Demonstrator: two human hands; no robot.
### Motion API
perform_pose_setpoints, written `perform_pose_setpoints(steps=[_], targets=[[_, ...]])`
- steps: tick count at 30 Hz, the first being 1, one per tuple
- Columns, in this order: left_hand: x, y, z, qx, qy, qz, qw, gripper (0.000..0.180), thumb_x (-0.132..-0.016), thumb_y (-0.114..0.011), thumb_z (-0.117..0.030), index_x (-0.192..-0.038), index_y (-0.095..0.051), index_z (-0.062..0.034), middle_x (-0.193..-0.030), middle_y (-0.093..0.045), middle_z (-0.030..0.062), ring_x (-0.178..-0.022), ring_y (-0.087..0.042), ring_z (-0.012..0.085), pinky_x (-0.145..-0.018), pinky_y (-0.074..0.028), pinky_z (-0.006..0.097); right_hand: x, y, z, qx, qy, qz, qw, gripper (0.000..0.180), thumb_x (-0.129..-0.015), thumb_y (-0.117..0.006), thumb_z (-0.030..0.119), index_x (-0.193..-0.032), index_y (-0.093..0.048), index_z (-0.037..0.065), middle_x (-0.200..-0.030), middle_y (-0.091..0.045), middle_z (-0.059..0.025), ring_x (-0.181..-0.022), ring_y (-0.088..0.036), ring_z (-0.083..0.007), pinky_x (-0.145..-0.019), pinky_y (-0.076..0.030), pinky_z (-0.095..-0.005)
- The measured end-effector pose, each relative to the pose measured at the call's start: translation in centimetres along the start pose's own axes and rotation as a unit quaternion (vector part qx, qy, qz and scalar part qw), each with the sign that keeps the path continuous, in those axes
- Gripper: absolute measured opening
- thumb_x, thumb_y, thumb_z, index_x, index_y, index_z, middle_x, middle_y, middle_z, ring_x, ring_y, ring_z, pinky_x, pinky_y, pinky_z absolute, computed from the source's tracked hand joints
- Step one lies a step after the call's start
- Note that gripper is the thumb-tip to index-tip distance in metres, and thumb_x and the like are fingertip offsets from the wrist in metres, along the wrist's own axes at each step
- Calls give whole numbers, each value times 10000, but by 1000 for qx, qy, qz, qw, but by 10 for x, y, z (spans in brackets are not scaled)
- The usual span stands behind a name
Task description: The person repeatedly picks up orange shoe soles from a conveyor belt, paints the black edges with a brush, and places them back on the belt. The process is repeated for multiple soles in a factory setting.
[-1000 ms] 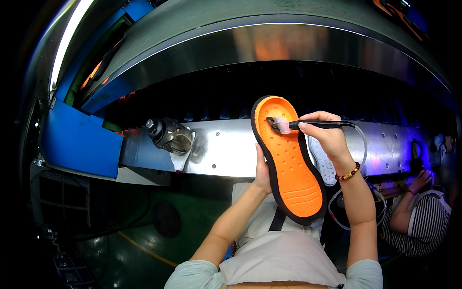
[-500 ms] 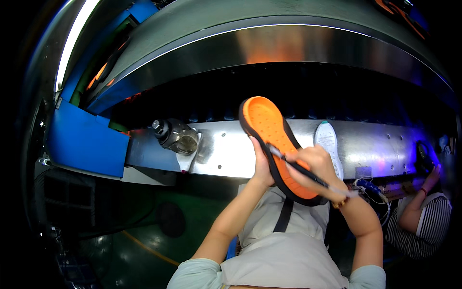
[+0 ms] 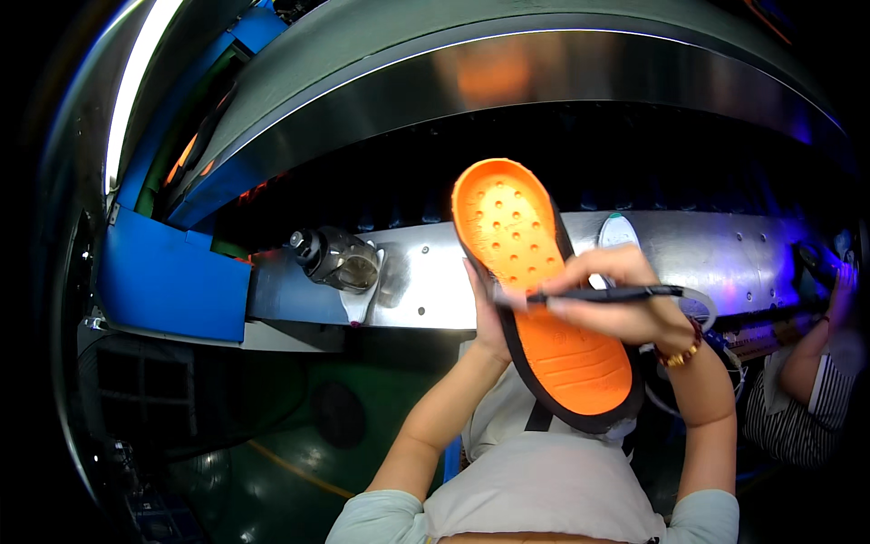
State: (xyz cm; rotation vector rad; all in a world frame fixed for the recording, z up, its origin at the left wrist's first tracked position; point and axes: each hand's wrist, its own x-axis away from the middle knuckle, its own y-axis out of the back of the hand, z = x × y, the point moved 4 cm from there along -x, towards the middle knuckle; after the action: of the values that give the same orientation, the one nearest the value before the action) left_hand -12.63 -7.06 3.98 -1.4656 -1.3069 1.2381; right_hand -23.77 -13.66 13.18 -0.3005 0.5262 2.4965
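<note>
A shoe sole (image 3: 580,363) with an orange dimpled inner face and a black rim is held tilted above my lap, inner face up. My left hand (image 3: 489,317) is closed on its left edge, with some fingers hidden beneath it. In my right hand (image 3: 616,299) is a slim black-handled brush (image 3: 625,294), gripped like a pen. Its pale tip, blurred by motion, is at the sole's left rim near mid-length. From the handle's back end a pale tube curves down by my wrist.
Beyond the sole runs a metal shelf (image 3: 417,281). On it are a dark see-through bottle (image 3: 349,266) over a white piece, and a white sole (image 3: 619,231). A grey conveyor belt (image 3: 381,54) lies farther off, a blue panel (image 3: 172,281) at left. A co-worker's arm (image 3: 811,354) shows at right.
The sole has swung more upright and its inner face now turns more toward me. My right hand has turned so the brush lies nearly level, its tip still by the left rim.
</note>
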Motion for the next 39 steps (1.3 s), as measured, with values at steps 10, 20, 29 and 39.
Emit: perform_pose_setpoints(steps=[10,20,29,39], targets=[[-8,-8,-29,-180,-88,-152,968,750,-810,-173,-653,-1296,-273,-91,-1271,-378,93,-1132,-412,216,-952,-347,338,20,-8,7,-48,21,33,998,161,-684,-666,53,-839,-652,15,-799,-646,-101,-740,-623,-144,-688,-481,-245],[-17,-30,-58,-135,-123,-15,983,721,-813,-230,-644,-1294,-291,-110,-1284,-386,68,-1134,-425,218,-948,-348,339,34,-4,13,-71,75,79,991,194,-658,-670,-9,-850,-645,9,-817,-641,-101,-749,-611,-184,-713,-474,-268],[-21,-46,-76,-244,-169,-88,951,662,-841,-234,-598,-1296,-307,-123,-1311,-369,58,-1161,-405,236,-970,-329,356,54,8,1,-77,51,66,994,210,-635,-702,19,-838,-656,46,-852,-649,-57,-813,-560,-169,-749,-447,-272],[-38,-77,-80,-209,-106,-42,971,650,-847,-272,-575,-1229,-383,-61,-1203,-476,90,-1048,-507,219,-888,-419,333,64,20,-18,-231,-7,6,973,182,-636,-687,15,-813,-645,12,-864,-645,-121,-978,-513,-218,-898,-369,-361]])
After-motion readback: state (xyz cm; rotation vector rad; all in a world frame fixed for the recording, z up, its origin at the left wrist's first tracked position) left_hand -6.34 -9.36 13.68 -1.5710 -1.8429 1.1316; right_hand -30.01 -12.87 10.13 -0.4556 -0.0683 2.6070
